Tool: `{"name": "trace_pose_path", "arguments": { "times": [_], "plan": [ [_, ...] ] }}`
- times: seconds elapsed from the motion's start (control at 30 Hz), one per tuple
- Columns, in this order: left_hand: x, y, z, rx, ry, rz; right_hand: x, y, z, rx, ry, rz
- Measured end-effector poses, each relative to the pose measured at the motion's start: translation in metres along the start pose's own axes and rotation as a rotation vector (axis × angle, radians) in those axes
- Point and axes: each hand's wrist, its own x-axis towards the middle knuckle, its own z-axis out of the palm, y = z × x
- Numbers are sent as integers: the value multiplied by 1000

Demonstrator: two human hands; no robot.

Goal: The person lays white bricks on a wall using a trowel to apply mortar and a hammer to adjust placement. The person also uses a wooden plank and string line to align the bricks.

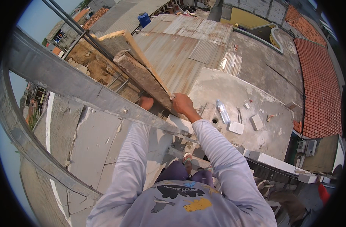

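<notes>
Wooden boards stand upright in front of me around steel rods (pixel 117 83). One is a rough brown plank (pixel 140 73); behind it is a thin board (pixel 142 53) with a pale edge. My right hand (pixel 183 104) is closed on the lower end of the thin board, its fingers curled at the edge. To the left of the plank's lower part, my left hand (pixel 145 103) is closed beside the boards. What it grips, if anything, is hidden. A grey metal beam (pixel 86 89) slants across in front of my left wrist.
On the concrete slab (pixel 263 140) to the right lie a clear plastic bottle (pixel 223 112), a slim tool (pixel 239 115) and pale blocks (pixel 257 122), near a round hole (pixel 215 120). Beyond are a rusty corrugated roof (pixel 173 41) and a blue tank (pixel 144 19). A block wall (pixel 91 134) stands left.
</notes>
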Motion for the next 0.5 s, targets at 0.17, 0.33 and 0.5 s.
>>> {"name": "trace_pose_path", "arguments": {
  "times": [0.17,0.33,0.5],
  "plan": [
    [-18,-31,31,-195,495,5,5,-17,10,-30,23,-13],
    [-79,27,6,-402,729,389,10,27,6,-86,58,-100],
    [-74,4,24,-960,671,323,-18,13,-8,-142,62,-48]
  ]
}}
